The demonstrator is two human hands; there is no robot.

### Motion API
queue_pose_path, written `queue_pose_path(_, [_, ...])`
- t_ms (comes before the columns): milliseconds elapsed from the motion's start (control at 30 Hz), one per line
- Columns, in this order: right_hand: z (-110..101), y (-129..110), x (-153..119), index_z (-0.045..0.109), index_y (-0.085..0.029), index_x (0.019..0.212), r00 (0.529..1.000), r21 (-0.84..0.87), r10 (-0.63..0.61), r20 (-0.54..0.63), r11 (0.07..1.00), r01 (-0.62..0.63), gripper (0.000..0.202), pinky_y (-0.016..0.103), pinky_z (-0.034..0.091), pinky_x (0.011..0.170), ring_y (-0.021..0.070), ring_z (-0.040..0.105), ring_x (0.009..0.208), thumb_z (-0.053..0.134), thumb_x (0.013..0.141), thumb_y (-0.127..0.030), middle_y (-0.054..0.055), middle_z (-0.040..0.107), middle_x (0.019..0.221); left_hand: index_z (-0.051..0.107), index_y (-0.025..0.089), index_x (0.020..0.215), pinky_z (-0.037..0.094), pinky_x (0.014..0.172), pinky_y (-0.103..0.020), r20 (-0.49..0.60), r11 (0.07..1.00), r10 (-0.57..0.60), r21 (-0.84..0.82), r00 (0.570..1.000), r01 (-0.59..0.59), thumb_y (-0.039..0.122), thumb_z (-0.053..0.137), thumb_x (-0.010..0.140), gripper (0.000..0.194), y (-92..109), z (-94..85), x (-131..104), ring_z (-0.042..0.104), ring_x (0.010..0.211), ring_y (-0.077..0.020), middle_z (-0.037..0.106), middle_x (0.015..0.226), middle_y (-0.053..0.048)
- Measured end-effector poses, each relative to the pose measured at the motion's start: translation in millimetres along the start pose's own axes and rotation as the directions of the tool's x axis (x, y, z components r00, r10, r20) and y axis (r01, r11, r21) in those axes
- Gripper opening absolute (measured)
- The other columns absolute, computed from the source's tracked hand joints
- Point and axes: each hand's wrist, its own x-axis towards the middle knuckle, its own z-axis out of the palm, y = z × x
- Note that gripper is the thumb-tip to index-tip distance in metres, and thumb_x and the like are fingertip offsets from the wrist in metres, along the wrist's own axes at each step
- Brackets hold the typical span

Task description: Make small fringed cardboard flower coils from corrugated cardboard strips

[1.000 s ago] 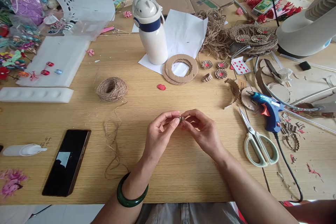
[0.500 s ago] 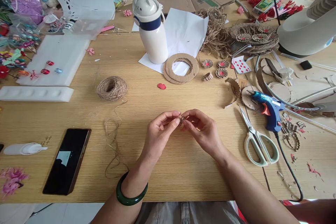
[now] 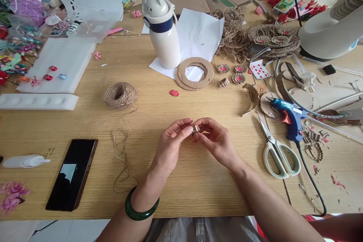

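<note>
While your left hand (image 3: 173, 143) and right hand (image 3: 217, 140) both pinch the corrugated piece (image 3: 195, 129) above the wooden bench (image 3: 198, 193), the bottle (image 3: 165, 41) stands on white paper (image 3: 202, 26) and pale floor (image 3: 76, 230) shows below.

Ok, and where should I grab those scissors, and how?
I'd take the scissors by their pale handle loops, reaching from the table's near edge, slightly from the left. They lie flat, loops toward you and pointed blades facing away, and the glue gun crowds their right side.
</note>
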Motion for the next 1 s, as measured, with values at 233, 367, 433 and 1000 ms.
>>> queue_pose_path(233, [1.6, 2.9, -3.0, 0.065, -0.020, 0.101, 0.990, -0.278, -0.105, -0.094, 0.958, 0.075, 0.016, 0.028, 0.056, 0.068, 0.0139, 0.061, 0.079, 0.056, 0.089, -0.015, 0.003, 0.059, 0.090, 0.075, 0.019, 0.097, 0.051, 0.087, -0.024, 0.010, 0.992, 0.092, 0.081, 0.996, -0.092, 0.023, 0.079, 0.077, 0.021, -3.4, 1.5, -1.3, 0.068, 0.092, -0.0137, 0.076, 0.095, -0.002])
queue_pose_path(367, [2.6, 3.5, -3.7, 0.068, -0.021, 0.100, 0.980, -0.371, -0.153, -0.124, 0.924, 0.098, 0.021, 0.026, 0.054, 0.063, 0.0139, 0.058, 0.078, 0.052, 0.088, -0.013, 0.003, 0.055, 0.090, 0.075, 0.019, 0.096, 0.051, 0.087, -0.024, 0.000, 0.974, 0.173, 0.145, 0.985, -0.172, 0.023, 0.078, 0.078, 0.019, -4.1, 2.5, -1.8, 0.068, 0.091, -0.0133, 0.075, 0.095, -0.002])
queue_pose_path(433, [2.1, 1.2, -3.1, 0.068, -0.021, 0.097, 0.982, -0.348, -0.136, -0.133, 0.934, 0.083, 0.017, 0.026, 0.055, 0.064, 0.0144, 0.059, 0.080, 0.055, 0.087, -0.014, 0.004, 0.056, 0.093, 0.075, 0.019, 0.096, 0.052, 0.086, -0.023, 0.000, 0.986, 0.131, 0.108, 0.991, -0.130, 0.024, 0.079, 0.077, 0.020, -3.3, 2.0, -0.6, 0.068, 0.089, -0.0125, 0.075, 0.093, -0.001])
queue_pose_path(1000, [-4.1, -8.8, 3.8, 0.064, -0.018, 0.088, 0.977, 0.239, 0.213, 0.019, 0.948, -0.211, 0.029, 0.027, 0.060, 0.064, 0.0141, 0.064, 0.076, 0.083, 0.074, -0.035, 0.001, 0.064, 0.081, 0.074, 0.017, 0.095, 0.056, 0.070, -0.024, 0.005, 0.999, 0.038, 0.028, 0.999, -0.039, 0.023, 0.081, 0.073, 0.023, 3.5, -0.2, 0.3, 0.069, 0.078, -0.0137, 0.075, 0.086, -0.003])
